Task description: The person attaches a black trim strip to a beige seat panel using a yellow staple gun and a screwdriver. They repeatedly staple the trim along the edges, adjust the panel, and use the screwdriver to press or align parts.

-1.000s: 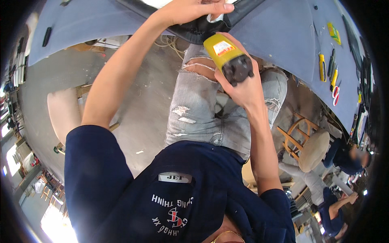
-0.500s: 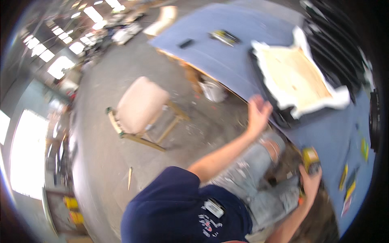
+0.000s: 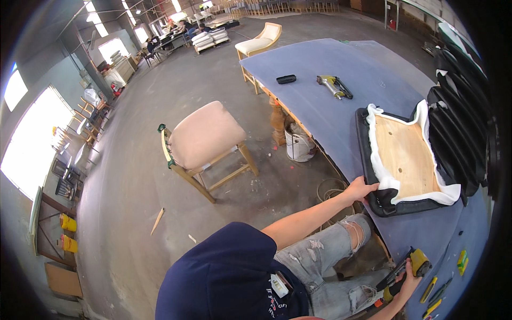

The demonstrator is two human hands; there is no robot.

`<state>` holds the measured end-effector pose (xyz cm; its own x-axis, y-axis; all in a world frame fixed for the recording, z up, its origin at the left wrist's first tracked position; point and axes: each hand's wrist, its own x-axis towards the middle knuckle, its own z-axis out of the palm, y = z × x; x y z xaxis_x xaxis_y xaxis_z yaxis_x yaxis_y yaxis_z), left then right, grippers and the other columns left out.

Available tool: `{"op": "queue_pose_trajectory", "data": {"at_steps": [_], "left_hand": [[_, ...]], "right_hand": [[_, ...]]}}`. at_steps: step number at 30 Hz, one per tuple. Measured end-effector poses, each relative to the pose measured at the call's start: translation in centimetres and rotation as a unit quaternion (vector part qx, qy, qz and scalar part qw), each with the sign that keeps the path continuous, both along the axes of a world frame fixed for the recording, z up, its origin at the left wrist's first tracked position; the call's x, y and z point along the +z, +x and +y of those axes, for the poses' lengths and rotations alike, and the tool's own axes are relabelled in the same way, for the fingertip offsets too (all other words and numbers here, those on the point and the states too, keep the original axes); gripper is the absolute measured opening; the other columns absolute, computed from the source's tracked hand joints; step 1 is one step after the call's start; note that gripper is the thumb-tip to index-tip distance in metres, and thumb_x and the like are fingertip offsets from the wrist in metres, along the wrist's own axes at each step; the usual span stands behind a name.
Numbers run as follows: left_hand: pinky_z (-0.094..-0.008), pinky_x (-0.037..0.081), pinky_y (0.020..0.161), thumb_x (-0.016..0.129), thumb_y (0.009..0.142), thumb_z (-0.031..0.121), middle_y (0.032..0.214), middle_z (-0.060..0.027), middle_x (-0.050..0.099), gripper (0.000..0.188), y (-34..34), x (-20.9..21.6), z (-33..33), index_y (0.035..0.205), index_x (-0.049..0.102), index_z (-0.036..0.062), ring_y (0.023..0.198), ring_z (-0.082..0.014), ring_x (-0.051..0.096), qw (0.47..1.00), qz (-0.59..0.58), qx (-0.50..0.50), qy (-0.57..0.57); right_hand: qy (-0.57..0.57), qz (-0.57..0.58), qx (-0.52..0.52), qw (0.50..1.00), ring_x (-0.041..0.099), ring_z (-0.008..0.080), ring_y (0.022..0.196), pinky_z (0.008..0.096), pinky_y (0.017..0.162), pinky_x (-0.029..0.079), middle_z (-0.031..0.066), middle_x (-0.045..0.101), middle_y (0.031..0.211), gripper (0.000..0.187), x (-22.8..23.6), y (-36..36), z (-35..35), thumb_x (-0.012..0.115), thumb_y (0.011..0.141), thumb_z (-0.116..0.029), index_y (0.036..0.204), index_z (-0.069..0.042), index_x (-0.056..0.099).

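A seat cushion [image 3: 368,138] lies upside down on the blue-covered table [image 3: 304,64]; black cover and white padding frame a bare wooden panel [image 3: 405,154]. My left hand [image 3: 362,190] grips its near left corner, fingers closed on the black and white edge. Down at the table's near edge, my right hand [image 3: 409,282] is wrapped round a yellow and black staple gun [image 3: 421,262], held apart from the cushion. Farther back on the table lies a second gun-shaped air tool [image 3: 335,87], yellow and grey, with a small black case [image 3: 286,79] beside it.
Black cushions or covers [image 3: 453,128] are stacked along the table's right side. Cutters [image 3: 428,289] and a yellow-green box [image 3: 462,262] lie near my right hand. A beige padded chair [image 3: 205,136] stands on the floor at left. A white bucket [image 3: 300,143] sits under the table.
My left hand has come down from the air onto the cushion's corner and closed there. My right hand still holds the staple gun. The view has shifted and steadied.
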<state>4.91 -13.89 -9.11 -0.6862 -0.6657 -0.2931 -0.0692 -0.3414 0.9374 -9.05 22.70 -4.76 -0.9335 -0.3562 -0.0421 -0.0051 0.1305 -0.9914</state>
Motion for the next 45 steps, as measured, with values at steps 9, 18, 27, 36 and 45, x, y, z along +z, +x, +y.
{"op": "queue_pose_trajectory", "data": {"at_steps": [9,18,27,36,45], "left_hand": [[-0.0333,0.063,0.072,0.066,0.103,0.042,0.088,-0.0114,0.067,0.050,0.2,2.9,2.1,0.126,0.062,-0.0024,0.072,-0.0222,0.070,0.987,-0.074,-0.127,0.061],[-0.0273,0.057,0.058,0.072,0.093,0.062,0.088,-0.0131,0.072,0.066,4.3,-0.5,-2.7,0.116,0.067,0.0005,0.069,-0.0207,0.071,0.981,-0.132,-0.132,0.056],[-0.0354,0.055,0.097,0.069,0.100,0.048,0.117,-0.0192,0.071,0.061,4.1,0.2,-0.4,0.128,0.064,-0.0060,0.107,-0.0247,0.069,0.990,-0.067,-0.122,0.029],[-0.0450,0.056,0.091,0.067,0.102,0.023,0.104,-0.0198,0.075,0.032,6.6,16.2,4.3,0.108,0.073,-0.0084,0.097,-0.0326,0.071,0.930,-0.008,-0.291,-0.223],[-0.0422,0.049,0.102,0.068,0.099,0.025,0.117,-0.0219,0.072,0.038,-3.2,13.2,6.0,0.124,0.070,-0.0041,0.108,-0.0397,0.067,0.654,-0.070,-0.377,-0.653]], "right_hand": [[0.137,-0.048,0.034,0.989,0.056,0.0106,0.062,0.0289,0.058,0.049,0.0036,0.065,0.085,0.061,4.2,3.3,3.1,0.086,0.080,-0.030,0.131,-0.005,0.065],[0.182,-0.034,0.169,0.968,0.065,0.0228,0.059,0.0358,0.058,0.054,0.0140,0.071,0.083,0.090,3.0,2.8,0.2,0.078,0.075,-0.023,0.158,-0.014,0.043],[0.150,-0.037,0.170,0.973,0.065,0.0223,0.055,0.0367,0.053,0.054,0.0129,0.071,0.081,0.092,2.7,3.0,-0.4,0.079,0.073,-0.019,0.158,-0.013,0.043],[0.171,-0.041,0.183,0.967,0.065,0.0233,0.056,0.0370,0.054,0.055,0.0142,0.072,0.082,0.094,3.4,2.0,-1.4,0.078,0.074,-0.022,0.160,-0.013,0.041],[0.207,-0.001,0.159,0.965,0.070,0.0245,0.065,0.0383,0.061,0.057,0.0128,0.075,0.090,0.088,3.5,3.0,-1.5,0.079,0.070,-0.023,0.153,-0.020,0.049]]}}
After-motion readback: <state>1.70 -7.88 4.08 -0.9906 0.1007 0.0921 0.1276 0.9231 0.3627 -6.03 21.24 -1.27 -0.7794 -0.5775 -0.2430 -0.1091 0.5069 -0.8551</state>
